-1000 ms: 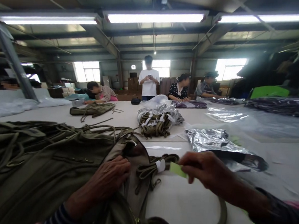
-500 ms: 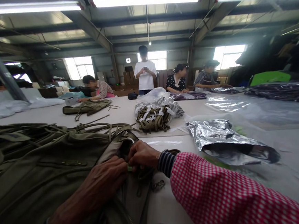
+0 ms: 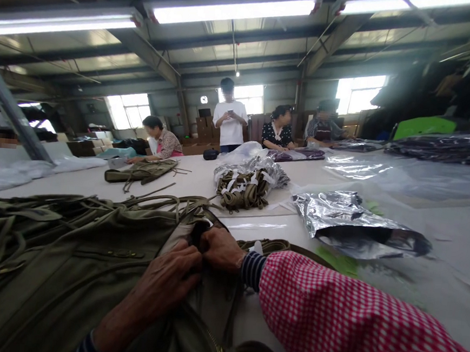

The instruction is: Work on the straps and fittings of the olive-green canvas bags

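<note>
An olive-green canvas bag (image 3: 104, 231) with brass fittings, cords and a zip lies at the left and front of the table. Its light inner lining shows near the opening. My left hand (image 3: 170, 276) rests over that edge, fingers curled around the fabric. Right beside it, my right hand (image 3: 221, 249) is closed at the opening, with its fingertips bent down into the fabric and partly hidden. The two hands nearly touch. A brass-toothed zip (image 3: 216, 344) curves below them.
A silver foil bag (image 3: 333, 211) lies open to the right. Bundled olive straps (image 3: 244, 190) tied with white strips sit mid-table. Another olive piece (image 3: 141, 171) lies farther left. Several people are around the far side; one stands holding a phone (image 3: 229, 112). Clear plastic sheets (image 3: 382, 171) spread at right.
My right hand has turned slightly, its fingers lower into the bag's opening, and its sleeve sits a little lower. The left hand stays at the edge. The view has tilted up slightly.
</note>
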A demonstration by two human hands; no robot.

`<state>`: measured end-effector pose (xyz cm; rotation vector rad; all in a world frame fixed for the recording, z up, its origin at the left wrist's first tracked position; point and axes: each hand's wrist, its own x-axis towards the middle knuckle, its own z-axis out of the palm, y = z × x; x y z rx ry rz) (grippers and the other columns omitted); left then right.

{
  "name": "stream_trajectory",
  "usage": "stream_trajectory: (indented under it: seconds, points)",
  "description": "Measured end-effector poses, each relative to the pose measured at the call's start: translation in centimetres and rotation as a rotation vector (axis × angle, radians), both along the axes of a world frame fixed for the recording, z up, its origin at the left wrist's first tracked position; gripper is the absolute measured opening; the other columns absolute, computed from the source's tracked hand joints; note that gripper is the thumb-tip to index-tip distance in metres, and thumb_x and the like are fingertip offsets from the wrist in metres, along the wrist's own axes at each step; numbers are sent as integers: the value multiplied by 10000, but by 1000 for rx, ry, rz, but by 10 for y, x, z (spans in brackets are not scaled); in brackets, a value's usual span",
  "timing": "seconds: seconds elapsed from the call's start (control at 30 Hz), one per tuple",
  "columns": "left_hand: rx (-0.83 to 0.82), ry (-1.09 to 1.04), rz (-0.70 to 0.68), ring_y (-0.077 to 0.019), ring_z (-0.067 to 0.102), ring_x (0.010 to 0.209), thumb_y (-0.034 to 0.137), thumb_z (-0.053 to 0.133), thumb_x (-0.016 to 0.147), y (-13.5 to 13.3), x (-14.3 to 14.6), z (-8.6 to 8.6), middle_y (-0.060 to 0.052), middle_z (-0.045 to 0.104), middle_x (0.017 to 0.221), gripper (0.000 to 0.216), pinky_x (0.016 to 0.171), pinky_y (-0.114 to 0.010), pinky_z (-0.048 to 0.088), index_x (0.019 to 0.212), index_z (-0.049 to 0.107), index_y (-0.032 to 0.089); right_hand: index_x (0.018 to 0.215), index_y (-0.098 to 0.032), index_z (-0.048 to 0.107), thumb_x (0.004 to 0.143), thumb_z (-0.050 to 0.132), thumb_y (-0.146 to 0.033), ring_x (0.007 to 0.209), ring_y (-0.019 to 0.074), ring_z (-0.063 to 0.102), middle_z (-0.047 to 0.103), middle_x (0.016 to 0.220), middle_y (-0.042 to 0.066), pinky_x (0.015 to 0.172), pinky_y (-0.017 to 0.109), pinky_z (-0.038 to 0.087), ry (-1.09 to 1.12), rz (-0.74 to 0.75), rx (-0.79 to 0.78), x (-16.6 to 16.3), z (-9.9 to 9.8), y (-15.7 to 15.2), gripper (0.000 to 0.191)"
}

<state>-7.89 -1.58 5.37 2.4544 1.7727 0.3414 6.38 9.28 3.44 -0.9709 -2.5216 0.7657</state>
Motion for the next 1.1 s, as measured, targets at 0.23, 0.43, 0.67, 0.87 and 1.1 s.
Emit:
stream_trajectory:
  seconds: [0.23,0.43,0.67,0.87,1.1]
  points:
    - [28,-19,35,-216,556,997,125,519,821,4,-6,-7,-32,601,983,93,858,-351,420,801,562,206,948,-151,716,712,596,-107,720,134,586,683,835,13,600,211,390,59,141,-65,11,16,5,269]
    - [100,101,-17,-199,570,899,156,422,932,8,-4,-12,-40,607,928,151,810,-325,428,839,531,205,904,-176,721,745,646,-143,727,139,568,657,800,-12,639,232,372,97,131,3,68,26,-3,178]
    - [66,239,112,-218,634,854,144,371,973,13,15,-4,-55,660,896,189,748,-335,415,906,538,201,823,-184,649,867,589,-90,925,193,536,641,917,35,839,317,405,116,6,418,113,16,-41,120]
    - [75,215,133,-214,655,856,173,434,977,12,21,-3,-50,671,945,118,718,-311,403,927,532,214,833,-205,636,951,615,-271,865,196,575,647,900,39,754,312,412,-1,52,450,138,6,-67,137]
    - [108,38,113,-205,621,788,227,487,953,15,7,-12,-20,646,836,93,710,-313,394,866,519,219,803,-188,640,956,567,-188,747,162,634,677,831,30,667,268,395,-37,14,315,134,-25,-59,169]
